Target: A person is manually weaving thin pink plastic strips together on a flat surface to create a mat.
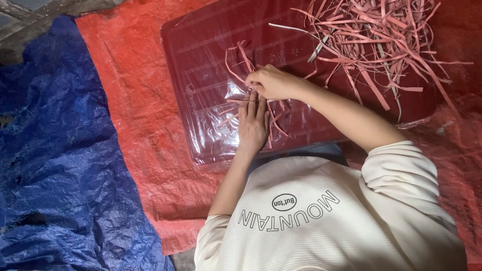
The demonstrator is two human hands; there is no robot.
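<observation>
On the dark red board [211, 45], wrapped in clear plastic, a small set of pink strips [236, 62] lies crossed, fanned out around both hands. Left hand [252, 123] lies flat, palm down, fingers [249, 108] straight and close together, pressing the strips' crossing point against the board. Strip ends stick out left and right from under those fingers. Right hand [271, 83] sits just above the left fingertips, fingers curled tight and pinched on strip ends at that crossing; exact strip count in the pinch not readable. Two strips curve up and away from the right hand toward the board's far side. Loose pile of pink strips [381, 40] sits on the board's far right corner, well apart from the hands. Board rests on a red tarp [135, 100]; blue tarp [55, 165] overlaps it on the left. Cream sweatshirt [326, 226] fills the near edge.
</observation>
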